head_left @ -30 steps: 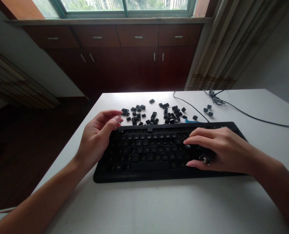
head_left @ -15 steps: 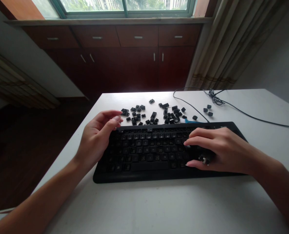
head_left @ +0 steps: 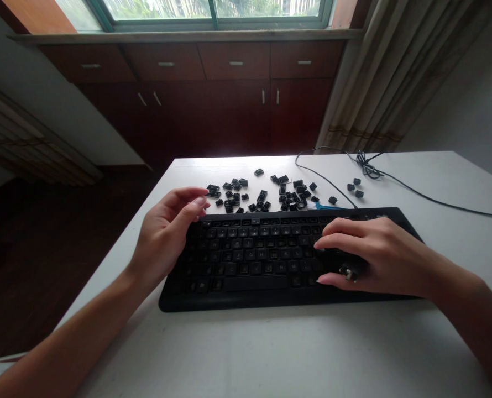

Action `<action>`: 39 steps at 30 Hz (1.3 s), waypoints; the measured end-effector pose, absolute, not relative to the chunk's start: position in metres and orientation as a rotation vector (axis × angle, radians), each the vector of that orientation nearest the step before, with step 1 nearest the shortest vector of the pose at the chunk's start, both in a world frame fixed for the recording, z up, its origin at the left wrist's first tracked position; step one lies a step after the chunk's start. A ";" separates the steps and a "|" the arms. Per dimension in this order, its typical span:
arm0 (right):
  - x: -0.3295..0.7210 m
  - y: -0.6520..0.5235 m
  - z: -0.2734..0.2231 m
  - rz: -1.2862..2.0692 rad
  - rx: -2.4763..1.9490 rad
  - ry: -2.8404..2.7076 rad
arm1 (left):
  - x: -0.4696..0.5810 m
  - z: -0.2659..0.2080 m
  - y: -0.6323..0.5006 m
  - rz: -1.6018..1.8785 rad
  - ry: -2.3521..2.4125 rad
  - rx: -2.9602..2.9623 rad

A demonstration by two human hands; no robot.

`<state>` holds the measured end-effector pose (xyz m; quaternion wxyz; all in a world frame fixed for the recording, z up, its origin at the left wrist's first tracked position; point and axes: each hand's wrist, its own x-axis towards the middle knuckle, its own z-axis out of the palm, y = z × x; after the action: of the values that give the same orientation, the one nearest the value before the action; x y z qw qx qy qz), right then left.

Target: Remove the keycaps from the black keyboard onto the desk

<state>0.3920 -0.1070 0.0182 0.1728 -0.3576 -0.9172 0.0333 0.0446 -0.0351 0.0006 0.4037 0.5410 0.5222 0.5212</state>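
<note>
We have a black keyboard [head_left: 254, 283] lying across the white table surface [head_left: 246, 354], some key positions bare. Our left hand [head_left: 163, 237] curls at the keyboard's far left corner, thumb and forefinger tips close together; we cannot tell whether they pinch anything. Our right hand [head_left: 374, 251] arches over the keyboard's right part, thumb and fingers apart; a small dark piece [head_left: 347, 272] shows by the thumb, gripped or not we cannot tell. Loose keycaps [head_left: 262, 196] lie between keyboard and the surface's far edge, three nearer the far right corner, beside the coiled cable [head_left: 366, 165].
</note>
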 end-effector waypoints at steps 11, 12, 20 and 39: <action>0.392 -0.106 0.019 0.089 -1.010 -2.601 | 0.045 0.000 -0.036 1.318 1.313 1.383; 0.392 -0.106 0.019 0.090 -1.013 -2.603 | 0.045 0.000 -0.036 1.321 1.314 1.387; 0.391 -0.105 0.019 0.100 -1.010 -2.550 | 0.045 0.001 -0.036 1.317 1.309 1.369; 0.394 -0.104 0.020 0.091 -1.013 -2.561 | 0.046 0.001 -0.038 1.312 1.313 1.382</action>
<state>0.3944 -0.1042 0.0197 0.1916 -0.3608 -0.9122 0.0322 0.0458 -0.0375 0.0009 0.4021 0.5469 0.5194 0.5191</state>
